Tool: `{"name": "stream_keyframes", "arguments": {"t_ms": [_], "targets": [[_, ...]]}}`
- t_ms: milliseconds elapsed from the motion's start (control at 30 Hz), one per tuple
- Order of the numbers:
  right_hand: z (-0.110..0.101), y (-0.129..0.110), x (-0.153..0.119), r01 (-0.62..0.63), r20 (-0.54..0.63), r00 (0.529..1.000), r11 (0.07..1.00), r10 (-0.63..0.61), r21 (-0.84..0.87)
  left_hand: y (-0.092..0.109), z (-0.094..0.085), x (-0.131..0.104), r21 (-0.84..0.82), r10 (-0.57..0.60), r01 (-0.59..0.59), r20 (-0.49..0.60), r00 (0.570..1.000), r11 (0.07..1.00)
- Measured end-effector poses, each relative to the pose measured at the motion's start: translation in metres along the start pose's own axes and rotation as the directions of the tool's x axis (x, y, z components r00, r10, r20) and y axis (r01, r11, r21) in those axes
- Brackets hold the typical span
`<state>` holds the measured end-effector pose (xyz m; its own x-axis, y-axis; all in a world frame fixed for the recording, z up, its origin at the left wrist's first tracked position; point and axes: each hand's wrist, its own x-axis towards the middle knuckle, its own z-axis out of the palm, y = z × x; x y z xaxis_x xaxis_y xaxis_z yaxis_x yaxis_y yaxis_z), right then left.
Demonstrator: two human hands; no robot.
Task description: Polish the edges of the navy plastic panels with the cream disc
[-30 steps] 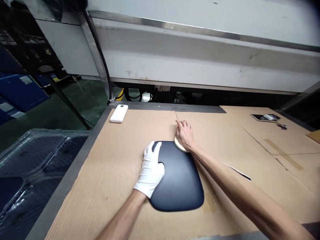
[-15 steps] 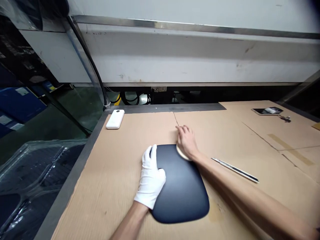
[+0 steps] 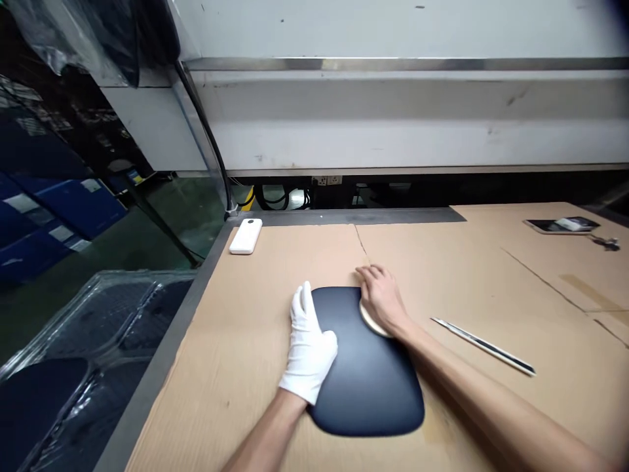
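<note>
A dark blue padded panel (image 3: 368, 387) with rounded corners lies flat on the cardboard-covered table. My left hand (image 3: 308, 347), in a white glove, rests on the panel's left edge, its thumb on the surface and its fingers stretched forward. Bare, my right hand (image 3: 382, 295) is at the panel's upper right edge, fingers curved over a round cream-coloured pad (image 3: 374, 322) that shows only in part beneath the palm. To the right of the panel lies a slim cutter knife (image 3: 484, 345).
A white power bank (image 3: 246, 236) sits at the table's back left corner. At the back right are a phone (image 3: 561, 225) and keys (image 3: 605, 243). Plastic-wrapped dark panels (image 3: 113, 314) stand left of the table. A black cable runs down the post behind.
The camera view has swung left, so the whole scene sits further right. My right hand has shifted slightly toward me along the panel's edge with the pad; my left hand stays on the panel.
</note>
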<state>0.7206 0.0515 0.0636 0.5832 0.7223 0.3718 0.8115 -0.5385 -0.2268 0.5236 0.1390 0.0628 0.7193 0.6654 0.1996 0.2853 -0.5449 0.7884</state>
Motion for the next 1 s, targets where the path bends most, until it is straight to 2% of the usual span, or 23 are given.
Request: {"name": "stream_keyframes", "arguments": {"t_ms": [67,100,167,233,300,367,467,533,600,667,733,800,833,900,1000], "targets": [[0.010,-0.039,-0.007,0.127,0.018,0.992,0.991,-0.128,0.045,-0.001,0.000,0.000,-0.011,-0.016,0.015,-0.026,1.000,1.000],[0.018,-0.062,-0.002,0.182,0.031,0.982,0.981,-0.184,0.071,0.000,-0.002,0.000,-0.003,-0.012,0.012,-0.032,0.999,1.000],[0.032,-0.101,0.024,0.234,0.047,0.969,0.965,-0.241,0.116,0.003,-0.009,0.000,0.041,0.029,-0.028,-0.024,0.999,0.999],[0.041,-0.114,0.060,0.219,0.034,0.974,0.966,-0.226,0.136,0.006,-0.018,0.001,0.090,0.083,-0.083,-0.002,0.997,0.992],[0.042,-0.098,0.083,0.175,0.011,0.984,0.976,-0.178,0.126,0.009,-0.024,0.001,0.110,0.111,-0.110,-0.001,0.994,0.988],[0.037,-0.061,0.082,0.102,0.004,0.995,0.990,-0.103,0.098,0.011,-0.023,0.000,0.096,0.098,-0.096,-0.023,0.995,0.991],[0.019,-0.005,0.044,-0.004,0.008,1.000,0.999,0.004,0.044,0.010,-0.012,-0.002,0.030,0.023,-0.021,-0.074,0.997,0.999],[0.006,0.008,0.014,-0.033,0.010,0.999,0.999,0.033,0.022,0.007,-0.005,-0.002,-0.014,-0.024,0.023,-0.091,0.996,1.000],[0.002,-0.006,-0.006,0.006,0.011,1.000,1.000,-0.006,0.023,0.003,-0.001,-0.002,-0.038,-0.047,0.044,-0.092,0.995,0.998],[0.007,-0.042,-0.009,0.100,0.015,0.995,0.994,-0.101,0.048,-0.001,0.001,-0.001,-0.036,-0.048,0.045,-0.092,0.995,0.998],[0.019,-0.083,0.009,0.178,0.025,0.983,0.981,-0.180,0.077,-0.004,-0.001,0.001,-0.017,-0.033,0.031,-0.097,0.995,0.999],[0.028,-0.109,0.040,0.183,0.028,0.982,0.979,-0.187,0.093,-0.006,-0.003,0.003,0.007,-0.006,0.007,-0.100,0.995,1.000],[0.031,-0.112,0.056,0.171,0.025,0.984,0.981,-0.175,0.095,-0.006,-0.005,0.004,0.019,0.007,-0.005,-0.099,0.995,1.000],[0.030,-0.098,0.079,0.128,0.017,0.991,0.988,-0.130,0.090,-0.004,-0.007,0.005,0.037,0.028,-0.024,-0.093,0.995,0.999],[0.021,-0.047,0.078,0.014,0.010,1.000,0.998,-0.015,0.062,-0.002,-0.008,0.004,0.041,0.036,-0.032,-0.083,0.996,0.999]]}}
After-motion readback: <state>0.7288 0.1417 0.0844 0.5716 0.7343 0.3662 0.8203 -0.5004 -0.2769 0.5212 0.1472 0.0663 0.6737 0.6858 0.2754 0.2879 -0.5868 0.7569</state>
